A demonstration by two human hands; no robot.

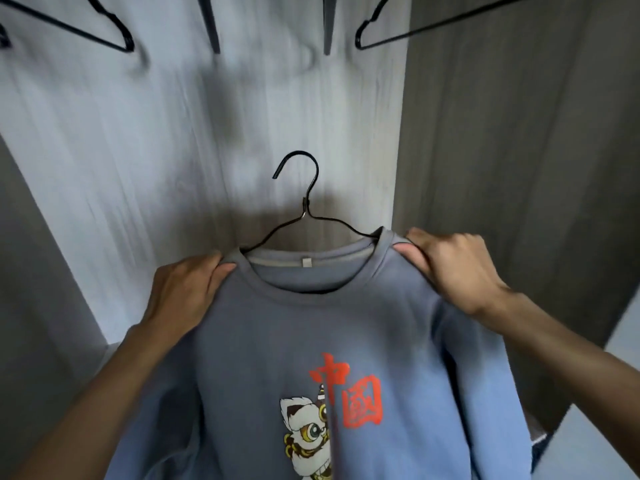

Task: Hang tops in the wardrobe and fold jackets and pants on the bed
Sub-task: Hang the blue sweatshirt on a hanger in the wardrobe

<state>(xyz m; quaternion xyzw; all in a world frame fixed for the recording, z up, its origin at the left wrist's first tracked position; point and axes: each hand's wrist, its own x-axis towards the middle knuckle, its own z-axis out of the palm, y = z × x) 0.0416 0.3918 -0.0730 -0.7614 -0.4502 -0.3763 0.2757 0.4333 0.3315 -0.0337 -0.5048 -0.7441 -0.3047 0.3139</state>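
Blue-grey sweatshirt (311,323), red print and a cartoon lion on its chest, sits on a black wire hanger (304,206) held up before the wardrobe's pale back panel (138,150). I see the hook standing upright above the collar. My left hand (183,292) has its fingers pinching the shoulder on its side, and my right hand (453,268) pinches the other. Above, other hangers (117,38) hang bare. A dark wood-grain side panel (519,133) stands to the right.

Hidden inside sweatshirt (277,323): hanger (304,206) arms; sweatshirt hem cut by bottom edge; upper hangers (132,43) cropped at top.
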